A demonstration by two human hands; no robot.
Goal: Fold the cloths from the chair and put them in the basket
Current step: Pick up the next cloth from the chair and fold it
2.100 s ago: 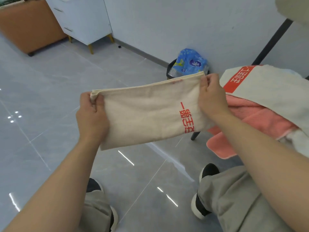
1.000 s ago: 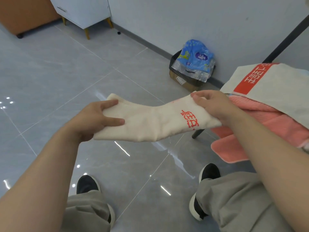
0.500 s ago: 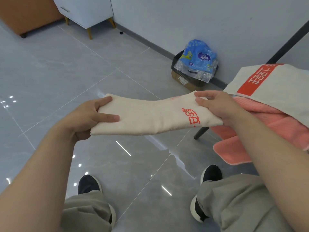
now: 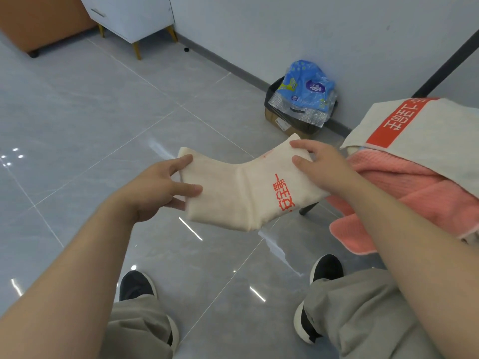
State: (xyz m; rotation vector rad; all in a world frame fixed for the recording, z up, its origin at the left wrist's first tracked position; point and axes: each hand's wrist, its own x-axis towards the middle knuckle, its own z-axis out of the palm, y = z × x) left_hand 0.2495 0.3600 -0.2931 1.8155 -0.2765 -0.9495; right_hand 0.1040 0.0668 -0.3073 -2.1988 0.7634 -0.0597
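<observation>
Fingers [image 4: 178, 162] of left hand [image 4: 153, 189] and right hand [image 4: 324, 167] pinch opposite ends of folded cream red-lettered cloth [image 4: 228, 200], lying left-right.

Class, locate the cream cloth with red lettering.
Head view, centre: the cream cloth is held above the floor between left hand and right hand, left of the pink towel.

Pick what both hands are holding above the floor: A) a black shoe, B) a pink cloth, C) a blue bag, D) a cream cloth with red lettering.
D: the left hand and the right hand each pinch an end of the cream cloth, its red lettering facing up.
</observation>
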